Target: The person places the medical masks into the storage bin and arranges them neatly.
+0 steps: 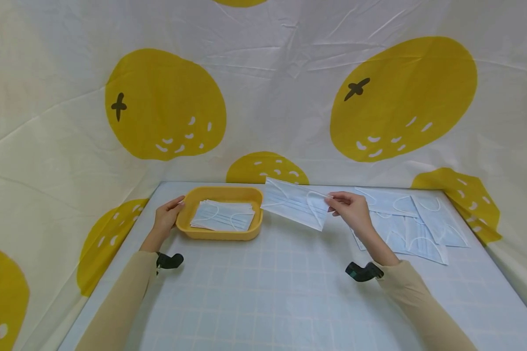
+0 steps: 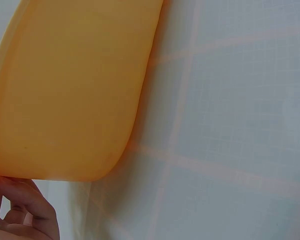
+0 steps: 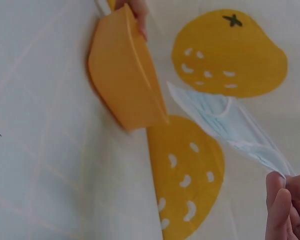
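A pale cloth backdrop [image 1: 290, 73] printed with big yellow oranges is hanging behind and around the work area, folding in along both sides. Below it, the counter [image 1: 268, 297] is lying under a light blue covering with a faint grid of squares.

Near the far right corner of the counter, a loose spread of blue face masks [image 1: 417, 222] is lying flat, the pieces overlapping one another. Toward the far left edge, a yellow tray [image 1: 221, 233] is sitting on the counter, and a small stack of masks [image 1: 223, 215] is resting inside it.

The person's right hand [image 1: 350, 208] is holding a single mask [image 1: 295, 202] in the air between the tray and the loose spread, its near end just past the tray's right rim. The grip of this hand is clamped on the mask's edge, thumb and fingertips [image 3: 277, 200] pinching it, so that the mask is hanging out sideways toward the tray.

The left hand [image 1: 168, 215] is resting against the tray's left wall. Its grip is lying relaxed, the fingers [image 2: 25, 205] touching the outside of the tray just below the rim rather than curling round it.

Both forearms are wearing beige sleeves [image 1: 123, 297], and a small dark device is sitting at each wrist [image 1: 363, 271].
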Demonstrator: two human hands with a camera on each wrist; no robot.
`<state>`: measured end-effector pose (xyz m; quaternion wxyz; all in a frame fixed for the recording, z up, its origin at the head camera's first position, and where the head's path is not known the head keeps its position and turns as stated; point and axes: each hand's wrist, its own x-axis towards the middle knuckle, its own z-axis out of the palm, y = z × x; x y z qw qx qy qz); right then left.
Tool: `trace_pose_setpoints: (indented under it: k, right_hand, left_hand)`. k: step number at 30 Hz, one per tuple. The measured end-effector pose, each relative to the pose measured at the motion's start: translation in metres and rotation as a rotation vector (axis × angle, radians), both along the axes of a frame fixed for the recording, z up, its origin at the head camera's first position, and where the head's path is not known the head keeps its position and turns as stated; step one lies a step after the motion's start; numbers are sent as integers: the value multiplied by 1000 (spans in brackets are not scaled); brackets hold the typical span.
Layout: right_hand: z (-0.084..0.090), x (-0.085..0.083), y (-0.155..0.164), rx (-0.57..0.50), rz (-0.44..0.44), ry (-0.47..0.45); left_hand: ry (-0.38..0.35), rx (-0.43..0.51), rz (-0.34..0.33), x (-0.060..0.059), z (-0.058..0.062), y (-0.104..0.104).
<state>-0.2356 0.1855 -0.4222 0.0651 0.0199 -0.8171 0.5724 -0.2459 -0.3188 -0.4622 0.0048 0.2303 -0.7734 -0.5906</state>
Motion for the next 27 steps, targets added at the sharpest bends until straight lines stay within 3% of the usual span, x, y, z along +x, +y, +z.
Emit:
trace_pose_setpoints:
  k: [2, 6, 27]
  right_hand:
    - [18, 10, -11, 25, 4, -12]
    - [26, 11, -23, 4, 33, -31]
    - [21, 1, -85, -60, 117, -59]
  left_hand:
    - [-3, 0, -2, 0, 0, -1]
    - [-8, 3, -2, 1, 0, -1]
    - [-1, -10, -22, 1, 2, 1]
